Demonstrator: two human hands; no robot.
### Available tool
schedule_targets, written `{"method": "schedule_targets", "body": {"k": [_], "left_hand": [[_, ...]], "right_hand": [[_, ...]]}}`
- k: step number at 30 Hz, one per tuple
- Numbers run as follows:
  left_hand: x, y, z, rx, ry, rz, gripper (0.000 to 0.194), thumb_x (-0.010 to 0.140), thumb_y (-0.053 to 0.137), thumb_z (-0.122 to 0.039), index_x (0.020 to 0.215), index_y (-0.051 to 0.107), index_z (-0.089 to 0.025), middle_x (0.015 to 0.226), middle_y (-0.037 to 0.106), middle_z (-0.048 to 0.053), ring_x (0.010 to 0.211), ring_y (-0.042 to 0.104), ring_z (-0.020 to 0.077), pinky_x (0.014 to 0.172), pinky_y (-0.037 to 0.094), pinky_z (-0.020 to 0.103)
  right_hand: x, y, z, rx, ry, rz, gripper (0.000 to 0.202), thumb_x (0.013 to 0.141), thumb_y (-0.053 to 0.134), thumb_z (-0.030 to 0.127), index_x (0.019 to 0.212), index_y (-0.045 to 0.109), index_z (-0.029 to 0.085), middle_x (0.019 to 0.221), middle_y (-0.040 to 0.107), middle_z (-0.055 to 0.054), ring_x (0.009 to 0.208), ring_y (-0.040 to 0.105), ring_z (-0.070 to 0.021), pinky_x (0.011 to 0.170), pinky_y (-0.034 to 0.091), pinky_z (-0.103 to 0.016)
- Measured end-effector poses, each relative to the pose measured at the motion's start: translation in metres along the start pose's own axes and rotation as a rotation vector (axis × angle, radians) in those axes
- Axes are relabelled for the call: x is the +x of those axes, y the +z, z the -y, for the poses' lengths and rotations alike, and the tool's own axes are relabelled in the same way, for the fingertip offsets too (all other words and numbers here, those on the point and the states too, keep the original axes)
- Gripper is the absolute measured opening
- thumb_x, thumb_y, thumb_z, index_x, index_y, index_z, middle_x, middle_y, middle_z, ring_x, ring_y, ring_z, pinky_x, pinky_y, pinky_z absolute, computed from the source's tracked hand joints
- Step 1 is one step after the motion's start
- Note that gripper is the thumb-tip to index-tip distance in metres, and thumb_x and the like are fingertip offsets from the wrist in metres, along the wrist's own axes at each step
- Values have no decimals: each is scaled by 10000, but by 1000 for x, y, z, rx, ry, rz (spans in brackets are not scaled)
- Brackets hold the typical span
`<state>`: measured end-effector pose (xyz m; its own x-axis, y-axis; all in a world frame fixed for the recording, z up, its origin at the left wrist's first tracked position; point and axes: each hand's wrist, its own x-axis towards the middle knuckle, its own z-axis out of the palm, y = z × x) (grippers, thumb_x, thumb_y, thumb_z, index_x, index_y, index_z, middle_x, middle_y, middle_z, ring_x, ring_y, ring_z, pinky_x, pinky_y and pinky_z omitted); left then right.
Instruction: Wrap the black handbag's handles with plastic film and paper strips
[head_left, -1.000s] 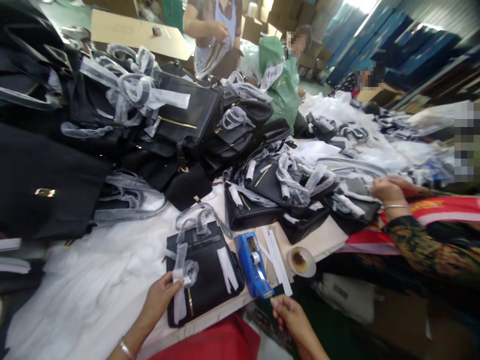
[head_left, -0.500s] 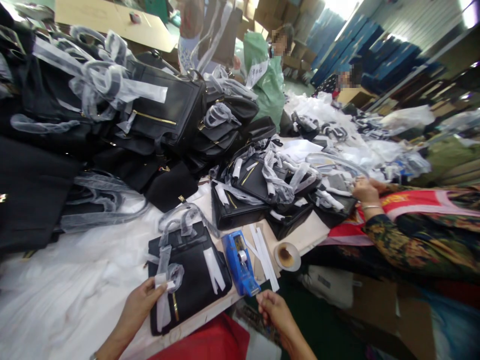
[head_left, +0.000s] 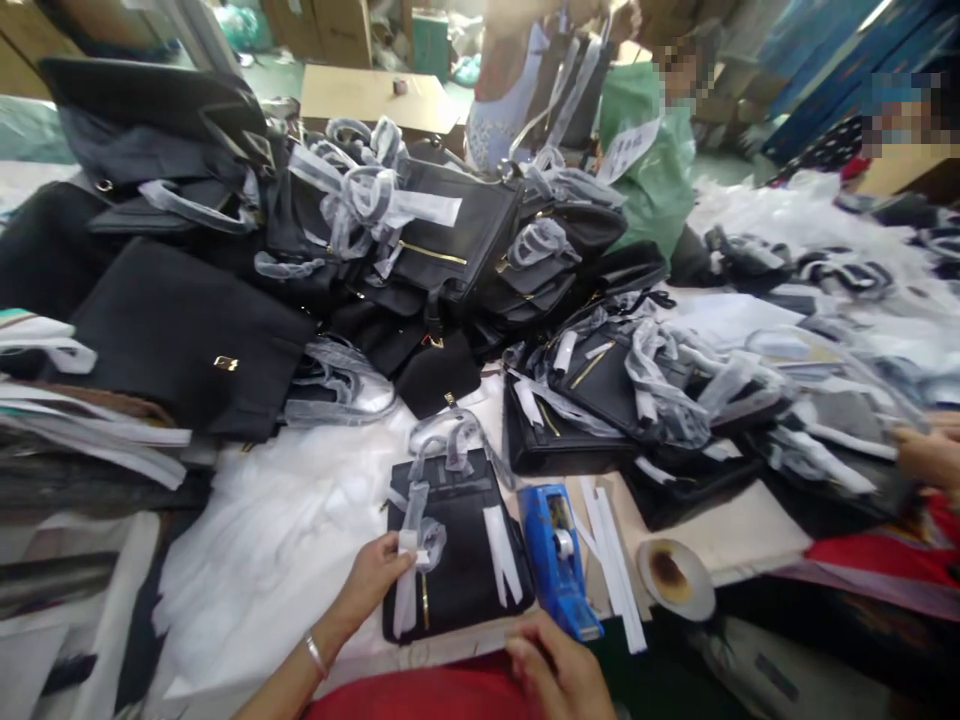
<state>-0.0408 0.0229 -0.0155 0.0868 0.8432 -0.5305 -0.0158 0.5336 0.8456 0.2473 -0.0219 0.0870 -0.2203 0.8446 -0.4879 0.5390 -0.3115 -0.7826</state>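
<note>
Cluttered table (head_left: 450, 646) — tape roll (head_left: 562, 543) in blue dispenser (head_left: 561, 585), beside black bag (head_left: 461, 540).

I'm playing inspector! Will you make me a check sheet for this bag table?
Surface: pale table, largely covered.
Job's things: black bag lying flat; blue dispenser beside it.
Clutter: bag heap behind, white sheets at left, white strips and tape roll at right.
Hands: left hand pinches white wrapping on the bag; right hand near the dispenser, grip unclear.
Cables: nothing seen.
Surroundings: other people, green sack, boxes.
</note>
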Motion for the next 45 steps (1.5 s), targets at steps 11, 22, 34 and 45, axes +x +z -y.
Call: {"method": "schedule_targets", "body": {"k": [11,22,34,45], "left_hand": [[-2,-8,4,-143,14,85,364,780,710,-424,971,675,-117,909,712,77,873,642,256,801,498,328],[3,-17,2,-221,-37,143,407,740,737,-470,916,677,-109,883,706,89,851,647,267,782,506,337],[1,-17,-7,-273,-80,167,335,737,753,-371,935,679,-112,846,707,68,780,648,231,729,498,301],[-8,-25,-27,-328,-156,221,324,735,752,-389,920,693,-129,853,707,66,782,625,215,699,462,278]], "right_hand": [[121,76,50,-201,-339,252,118,875,539,145,874,630,219,851,686,6,825,646,-155,704,389,-213],[134,81,58,-460,-410,306,134,865,532,123,960,565,211,893,698,-33,869,664,-189,723,404,-237],[150,83,51,-424,-243,298,305,755,540,70,1005,468,228,707,648,20,643,628,-153,555,309,-203],[159,84,48,-237,-162,291,345,680,544,49,960,478,240,651,623,63,597,601,-128,538,327,-188]]}}
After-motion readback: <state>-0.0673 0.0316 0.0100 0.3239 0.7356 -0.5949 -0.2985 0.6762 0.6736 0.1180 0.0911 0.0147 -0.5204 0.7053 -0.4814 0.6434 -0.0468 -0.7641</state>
